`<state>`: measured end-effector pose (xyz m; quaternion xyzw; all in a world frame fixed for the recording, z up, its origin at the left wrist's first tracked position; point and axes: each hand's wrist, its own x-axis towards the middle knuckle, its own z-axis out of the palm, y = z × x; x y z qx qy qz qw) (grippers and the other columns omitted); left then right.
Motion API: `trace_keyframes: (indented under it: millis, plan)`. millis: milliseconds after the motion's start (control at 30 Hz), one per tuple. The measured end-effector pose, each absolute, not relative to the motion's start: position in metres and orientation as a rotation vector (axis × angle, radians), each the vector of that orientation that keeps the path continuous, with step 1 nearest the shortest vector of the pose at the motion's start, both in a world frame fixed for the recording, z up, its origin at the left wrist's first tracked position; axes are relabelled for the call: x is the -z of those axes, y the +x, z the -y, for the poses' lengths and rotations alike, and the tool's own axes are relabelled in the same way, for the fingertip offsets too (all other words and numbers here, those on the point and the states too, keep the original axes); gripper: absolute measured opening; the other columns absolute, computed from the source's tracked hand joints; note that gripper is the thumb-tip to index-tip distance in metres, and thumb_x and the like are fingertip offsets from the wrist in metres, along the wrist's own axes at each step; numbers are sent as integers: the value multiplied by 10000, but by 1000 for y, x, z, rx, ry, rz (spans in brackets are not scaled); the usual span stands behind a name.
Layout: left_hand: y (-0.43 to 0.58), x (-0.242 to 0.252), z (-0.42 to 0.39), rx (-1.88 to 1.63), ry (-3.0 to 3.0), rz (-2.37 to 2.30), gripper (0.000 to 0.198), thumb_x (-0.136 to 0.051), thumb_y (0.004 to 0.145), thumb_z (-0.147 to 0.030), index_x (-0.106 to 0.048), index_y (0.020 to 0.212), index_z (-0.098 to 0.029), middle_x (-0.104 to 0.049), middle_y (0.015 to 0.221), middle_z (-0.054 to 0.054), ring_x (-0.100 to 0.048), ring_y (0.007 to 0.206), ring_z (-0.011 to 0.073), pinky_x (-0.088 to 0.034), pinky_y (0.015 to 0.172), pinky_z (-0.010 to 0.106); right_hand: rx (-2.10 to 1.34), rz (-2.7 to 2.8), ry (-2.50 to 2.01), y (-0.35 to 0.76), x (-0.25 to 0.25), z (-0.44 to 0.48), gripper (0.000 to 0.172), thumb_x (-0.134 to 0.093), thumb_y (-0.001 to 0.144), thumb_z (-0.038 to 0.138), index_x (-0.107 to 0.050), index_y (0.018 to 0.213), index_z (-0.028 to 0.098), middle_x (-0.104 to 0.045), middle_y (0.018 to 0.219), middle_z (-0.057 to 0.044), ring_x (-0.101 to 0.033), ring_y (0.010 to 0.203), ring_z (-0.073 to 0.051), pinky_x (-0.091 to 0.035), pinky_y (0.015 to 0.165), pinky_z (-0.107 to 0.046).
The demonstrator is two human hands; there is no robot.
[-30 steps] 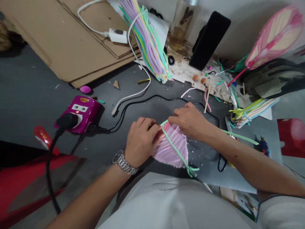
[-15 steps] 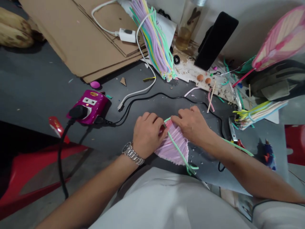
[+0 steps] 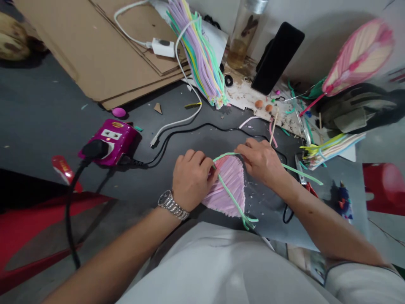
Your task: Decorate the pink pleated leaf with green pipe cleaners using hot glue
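Observation:
A leaf-shaped piece of lilac and pink pipe cleaners (image 3: 230, 183) lies on the grey table before me. One green pipe cleaner (image 3: 229, 192) runs across it to a bundle of green ends at its near tip. Another green stretch follows the far edge of the piece and passes into my right hand (image 3: 260, 161), its loose end coming out beyond the wrist. The right fingers are pinched on this green strand, slightly off the piece. My left hand (image 3: 193, 178), with a watch on the wrist, is closed on the left edge of the piece, its fingertips partly hidden.
Behind are a bundle of pastel pipe cleaners (image 3: 199, 59), cardboard sheets (image 3: 72, 46), a black phone (image 3: 278, 58) and a glass bottle (image 3: 242, 42). A purple power socket (image 3: 110, 141) with cables sits left. At right are pliers (image 3: 302, 173), another pipe cleaner bundle (image 3: 335, 150) and a pink leaf (image 3: 359, 57).
My right hand has moved away from the piece, drawing the green strand out along its far edge. More of the lilac piece shows. The left hand keeps its hold; the view has shifted slightly.

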<state>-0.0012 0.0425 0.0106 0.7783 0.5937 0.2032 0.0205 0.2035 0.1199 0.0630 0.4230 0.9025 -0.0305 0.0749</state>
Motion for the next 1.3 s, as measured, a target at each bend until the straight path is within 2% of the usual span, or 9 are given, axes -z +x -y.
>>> trace_keyframes:
  millis: [300,567,700,867,1133,1300]
  plan:
    - [0,-12,-43,-678,2438,-1829,221,-680,911,-351,-646,757,-196,-635,779,82,-517,799,262,-286,636,377,58,-2639,1261,202,-59,-116,306,-445,925,92,-736,954,184,-620,960,-81,-418,705,-162,-240,666,-309]
    - [-1,-15,-43,-602,2475,-1823,199,-659,920,-340,-635,776,-205,-645,821,90,-530,827,279,-307,650,394,70,-2589,1228,198,-60,-114,317,-426,947,93,-728,968,185,-636,996,-82,-428,700,-155,-231,645,-315]
    - [2,-21,-47,-580,2481,-1771,133,-618,943,-306,-682,915,-193,-675,920,109,-538,881,294,-335,670,404,65,-2600,1214,199,-59,-115,303,-439,952,108,-730,961,192,-632,984,-75,-422,684,-148,-236,646,-312]
    - [13,-21,-57,-529,2537,-1642,230,-552,968,-232,-693,1127,-144,-668,979,138,-528,897,297,-378,673,405,44,-2627,1218,198,-59,-114,294,-444,966,131,-729,935,193,-627,958,-70,-412,670,-148,-235,643,-316]
    - [24,-21,-64,-284,2471,-1576,235,-484,972,-126,-687,1091,-118,-627,940,125,-528,878,277,-446,738,392,58,-2677,1237,199,-53,-114,298,-454,972,145,-745,940,202,-635,941,-67,-374,638,-146,-240,639,-313]
    - [25,-22,-66,-277,2426,-1600,238,-471,994,-157,-684,1099,-131,-630,961,119,-547,886,275,-455,776,400,134,-2722,1278,210,-51,-114,301,-454,952,138,-750,964,194,-636,953,-72,-433,671,-145,-255,635,-301]
